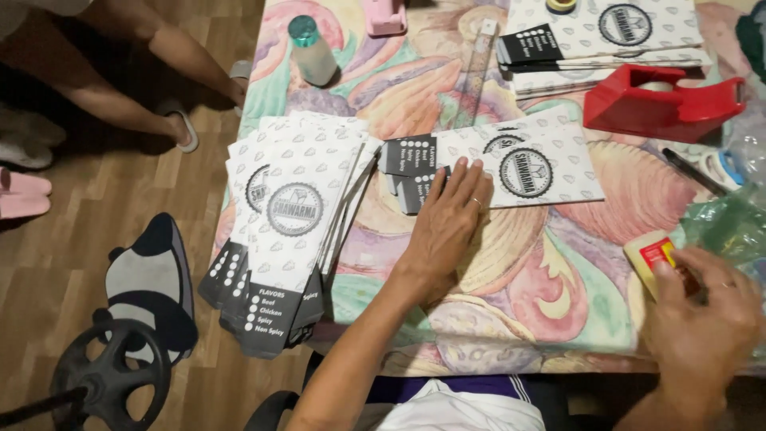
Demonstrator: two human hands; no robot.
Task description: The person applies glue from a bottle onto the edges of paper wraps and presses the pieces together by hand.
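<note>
My left hand (447, 219) lies flat, fingers apart, on the near edge of a flattened white paper sleeve with a round black emblem (523, 164) in the middle of the table. My right hand (702, 315) is at the right edge, fingers closed on a small yellow and red glue stick (650, 254). A fanned stack of the same white and black sleeves (291, 219) hangs over the table's left edge. More sleeves (606, 32) are piled at the far side.
The table wears a pastel floral cloth (558, 279). On it stand a red tape dispenser (658, 104), a teal-capped bottle (311, 52), a clear ruler (479, 68), a pink object (385, 16), a black pen (692, 172) and green plastic wrap (730, 223). Another person's legs (144, 64) are at the far left; a chair base (112, 375) is below.
</note>
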